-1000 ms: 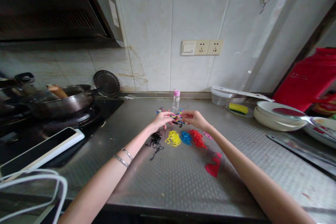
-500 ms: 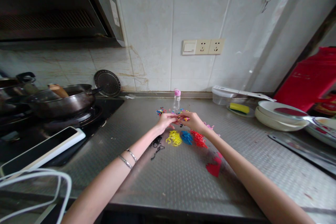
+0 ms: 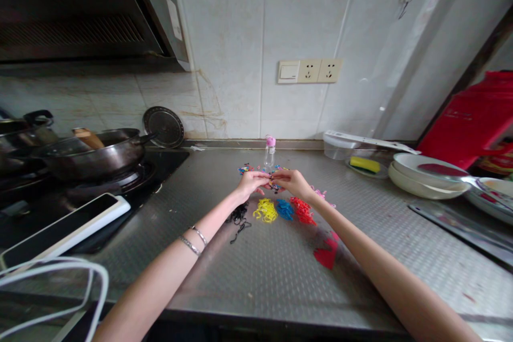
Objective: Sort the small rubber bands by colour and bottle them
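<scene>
My left hand (image 3: 251, 184) and my right hand (image 3: 295, 184) meet fingertip to fingertip above the steel counter, both closed in a pinch. Small mixed-colour rubber bands (image 3: 274, 187) show at and just below the fingertips; their exact number is hidden. In front of the hands lie separate heaps of bands: black (image 3: 239, 215), yellow (image 3: 265, 210), blue (image 3: 284, 209) and red (image 3: 303, 211). A pink heap (image 3: 319, 193) is partly behind my right wrist. More mixed bands (image 3: 245, 169) lie behind the hands, by a clear bottle with a pink top (image 3: 270, 152).
A red cut piece (image 3: 326, 256) lies on the counter (image 3: 240, 278) near my right forearm. Left are a pan (image 3: 96, 155) on the stove, a white device (image 3: 68, 230) and white cable (image 3: 105, 283). Bowls (image 3: 428, 181), a yellow sponge (image 3: 364, 164) and a cleaver-like blade (image 3: 460, 235) stand right.
My right hand's fingers have drawn in closer against the left fingertips, and the coloured bands that showed in the right hand are now mostly covered. The heaps have not moved.
</scene>
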`<move>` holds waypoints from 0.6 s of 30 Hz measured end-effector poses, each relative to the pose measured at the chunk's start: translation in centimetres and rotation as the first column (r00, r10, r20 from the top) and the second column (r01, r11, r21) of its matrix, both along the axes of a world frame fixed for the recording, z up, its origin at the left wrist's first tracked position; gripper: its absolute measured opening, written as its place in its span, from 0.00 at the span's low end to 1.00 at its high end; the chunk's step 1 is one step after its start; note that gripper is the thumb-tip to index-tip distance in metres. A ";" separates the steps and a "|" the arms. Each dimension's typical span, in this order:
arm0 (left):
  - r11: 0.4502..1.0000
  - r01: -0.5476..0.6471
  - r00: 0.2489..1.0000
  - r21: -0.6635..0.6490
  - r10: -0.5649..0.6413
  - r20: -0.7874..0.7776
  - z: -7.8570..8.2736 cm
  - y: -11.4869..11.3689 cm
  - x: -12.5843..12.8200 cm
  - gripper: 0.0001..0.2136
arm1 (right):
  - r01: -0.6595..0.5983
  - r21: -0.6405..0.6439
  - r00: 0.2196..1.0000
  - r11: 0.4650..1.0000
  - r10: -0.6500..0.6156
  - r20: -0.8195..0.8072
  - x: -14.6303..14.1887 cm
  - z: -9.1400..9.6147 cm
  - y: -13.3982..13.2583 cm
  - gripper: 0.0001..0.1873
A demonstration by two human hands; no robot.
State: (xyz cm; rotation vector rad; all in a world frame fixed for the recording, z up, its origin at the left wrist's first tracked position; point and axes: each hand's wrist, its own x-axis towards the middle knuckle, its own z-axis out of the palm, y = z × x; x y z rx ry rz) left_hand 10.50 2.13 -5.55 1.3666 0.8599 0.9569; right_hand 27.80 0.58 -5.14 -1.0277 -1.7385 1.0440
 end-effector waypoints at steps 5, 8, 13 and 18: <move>1.000 -0.003 1.000 -0.003 0.003 -0.004 -0.1 0.1 0.0 0.12 | 0.052 0.025 0.998 0.998 -0.052 0.018 0.2 -0.1 0.1 0.12; 1.000 -0.015 1.000 0.000 0.015 -0.013 -0.2 0.2 -0.1 0.12 | 0.062 0.070 0.996 0.996 -0.066 0.062 0.6 -0.2 0.4 0.13; 1.000 -0.031 0.999 0.004 0.031 -0.044 -0.3 0.3 -0.2 0.14 | 0.109 0.391 0.927 0.914 -0.235 0.291 1.2 -0.4 0.6 0.11; 0.999 -0.031 0.998 0.011 0.032 -0.055 -0.1 0.1 -0.1 0.14 | 0.007 0.522 0.900 0.853 -0.233 0.369 0.6 0.0 0.1 0.12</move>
